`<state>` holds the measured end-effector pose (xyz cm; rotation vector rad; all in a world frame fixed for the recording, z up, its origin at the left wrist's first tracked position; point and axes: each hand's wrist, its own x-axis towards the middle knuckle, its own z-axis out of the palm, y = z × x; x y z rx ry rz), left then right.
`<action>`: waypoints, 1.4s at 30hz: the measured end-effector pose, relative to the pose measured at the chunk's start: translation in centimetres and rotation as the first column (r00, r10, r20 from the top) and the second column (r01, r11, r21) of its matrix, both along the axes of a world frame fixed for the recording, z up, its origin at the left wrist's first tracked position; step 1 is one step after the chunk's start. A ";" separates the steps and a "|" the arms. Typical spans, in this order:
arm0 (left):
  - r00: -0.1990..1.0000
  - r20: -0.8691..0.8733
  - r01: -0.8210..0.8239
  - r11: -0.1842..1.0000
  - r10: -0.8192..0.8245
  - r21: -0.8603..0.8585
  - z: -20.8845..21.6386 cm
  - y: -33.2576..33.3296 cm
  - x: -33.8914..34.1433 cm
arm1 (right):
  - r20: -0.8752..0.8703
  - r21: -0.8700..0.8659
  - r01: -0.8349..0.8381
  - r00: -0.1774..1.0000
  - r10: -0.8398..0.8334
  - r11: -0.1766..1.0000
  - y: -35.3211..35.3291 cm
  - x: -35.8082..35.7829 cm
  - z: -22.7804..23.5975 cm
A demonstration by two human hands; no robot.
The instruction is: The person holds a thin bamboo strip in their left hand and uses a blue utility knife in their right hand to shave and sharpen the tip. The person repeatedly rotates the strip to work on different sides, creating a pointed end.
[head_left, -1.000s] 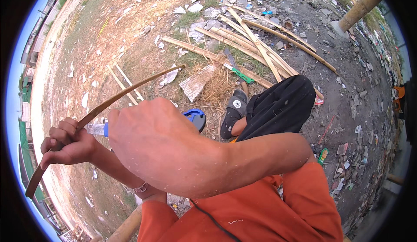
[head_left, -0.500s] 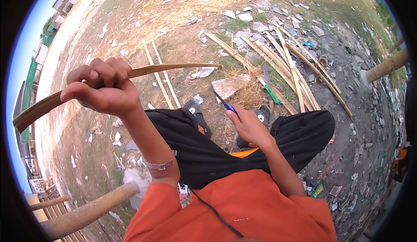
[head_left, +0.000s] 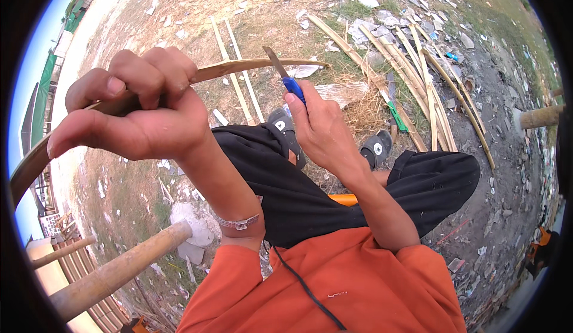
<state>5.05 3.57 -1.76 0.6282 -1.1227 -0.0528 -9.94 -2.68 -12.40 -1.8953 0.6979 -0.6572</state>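
Note:
My left hand (head_left: 140, 103) is raised at the left, its fingers curled round a long, bent bamboo strip (head_left: 236, 66). The strip runs past both sides of the fist and tapers to a thin tip at the right. In my right hand (head_left: 327, 127) is a knife (head_left: 292, 88) with a blue handle, its blade pointing up and to the left. In the picture the blade crosses the strip's right part; whether it touches cannot be told. My thumb lies along the handle.
Several bamboo strips (head_left: 412, 88) lie on the ground ahead right, beside a green-handled knife (head_left: 396, 117) and a pale wood block (head_left: 343, 94). Two thin strips (head_left: 230, 73) lie ahead. Bamboo poles stand left (head_left: 122, 270) and right (head_left: 542, 118). Rubble (head_left: 388, 19) litters the ground.
My right hand has risen with the knife, bringing its blade up across the strip in the picture. My left hand looks larger and nearer, still gripping the strip. The view has shifted slightly.

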 end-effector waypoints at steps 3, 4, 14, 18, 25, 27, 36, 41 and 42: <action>0.999 0.044 -0.023 0.999 0.022 0.023 0.0 0.1 -0.4 | 0.101 0.014 0.046 0.994 -0.047 0.999 0.8 1.3 1.3; 0.999 0.047 -0.021 0.999 0.020 0.032 0.0 0.1 -0.7 | 0.135 0.021 0.068 0.988 -0.070 0.997 1.1 1.8 1.7; 0.995 -0.009 -0.100 0.994 0.100 0.036 0.1 0.1 -1.5 | 0.114 -0.116 0.093 0.990 -0.080 0.989 2.7 1.6 3.2; 0.998 -0.011 -0.059 0.998 0.059 0.015 0.1 -0.2 -2.4 | -0.103 -0.159 0.110 0.987 -0.127 0.981 2.1 1.0 0.2; 0.987 0.119 0.110 0.994 -0.109 -0.007 -0.4 -1.0 -4.0 | 0.099 -0.142 0.092 0.992 -0.078 0.986 1.8 -0.6 2.1; 0.983 0.143 0.116 0.993 -0.117 0.013 -0.2 -1.1 -4.1 | -0.128 -0.147 0.145 0.978 -0.164 0.978 0.4 -0.7 -1.1; 0.939 0.260 0.231 0.973 -0.227 0.018 -0.4 -2.3 -5.1 | 0.093 -0.059 0.199 0.977 -0.194 0.978 0.1 -1.8 -2.5; 0.959 0.239 0.162 0.986 -0.149 -0.036 -0.4 -1.4 -5.6 | -0.048 -0.081 0.140 0.988 -0.144 0.987 -0.4 -2.6 -3.4; 0.960 0.241 0.155 0.987 -0.144 -0.029 -0.4 -1.4 -5.9 | 0.031 -0.076 0.135 0.991 -0.133 0.988 0.4 -2.6 -2.8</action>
